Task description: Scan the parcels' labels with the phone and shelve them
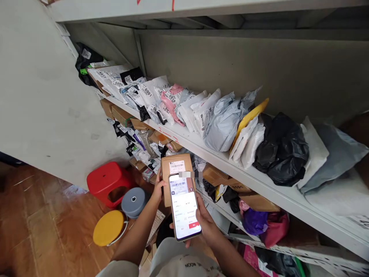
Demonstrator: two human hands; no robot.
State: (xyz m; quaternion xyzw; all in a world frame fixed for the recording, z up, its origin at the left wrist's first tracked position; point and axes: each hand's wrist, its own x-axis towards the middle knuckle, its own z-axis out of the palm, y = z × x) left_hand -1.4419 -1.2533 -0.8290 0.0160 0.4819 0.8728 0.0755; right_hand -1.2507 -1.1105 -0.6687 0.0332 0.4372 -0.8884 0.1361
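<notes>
My left hand (158, 187) grips the left edge of a brown cardboard box (166, 173). A white label with a barcode (177, 166) is stuck on the box's upper face. In front of the box, my right hand (203, 215) is wrapped round a smartphone (186, 215) with its screen lit. On the screen appear a picture of a barcode label, lines of text and a red button. The phone covers the lower part of the box; whether the two touch, I cannot tell.
A white shelf (198, 146) carries several plastic mailing bags, a yellow envelope (253, 115) and a black bag (284, 150). Lower shelves hold more parcels. A red stool (106, 179), a grey round stool (134, 201) and a yellow round-topped one (108, 227) stand left on the wooden floor.
</notes>
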